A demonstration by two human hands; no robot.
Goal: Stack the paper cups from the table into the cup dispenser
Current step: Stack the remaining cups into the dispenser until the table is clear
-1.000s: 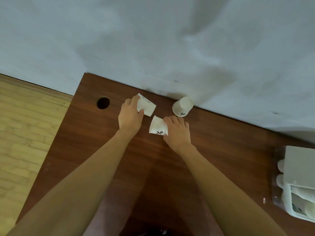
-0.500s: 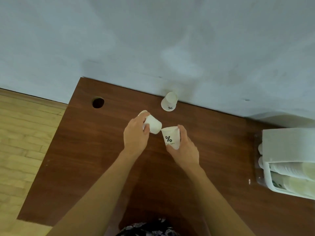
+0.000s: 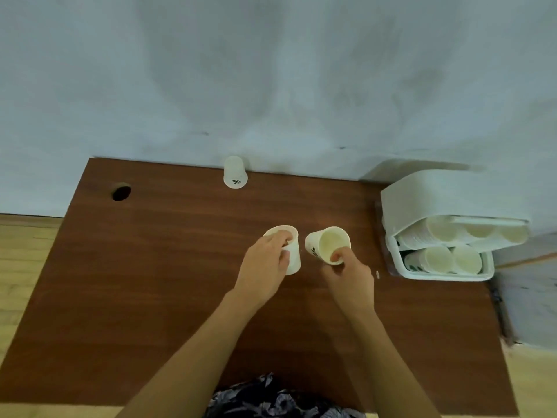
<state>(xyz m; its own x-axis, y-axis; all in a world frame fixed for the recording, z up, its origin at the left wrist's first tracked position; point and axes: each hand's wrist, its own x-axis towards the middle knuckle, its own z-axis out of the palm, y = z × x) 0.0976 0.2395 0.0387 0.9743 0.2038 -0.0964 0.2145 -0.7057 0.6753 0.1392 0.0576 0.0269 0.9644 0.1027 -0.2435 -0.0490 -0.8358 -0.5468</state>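
Note:
My left hand (image 3: 265,263) grips a white paper cup (image 3: 293,257) by its rim, fingers reaching into the mouth. My right hand (image 3: 349,274) holds a second paper cup (image 3: 324,242), tilted with its open mouth toward me, thumb inside the rim. Both cups hover over the middle of the brown table (image 3: 168,267), side by side and apart. A third paper cup (image 3: 235,173) with a % mark stands upside down at the far edge by the wall. The white cup dispenser (image 3: 422,200) sits at the right, its two tiers holding rows of stacked cups lying sideways.
A round cable hole (image 3: 121,191) is in the table's far left corner. A grey wall runs behind the table. Wooden floor shows at the left. A small light speck (image 3: 377,274) lies on the table just left of the dispenser.
Both hands have lifted their cups, turned them mouth-up and carried them toward me and to the right. The view has swung right, bringing the whole dispenser into sight.

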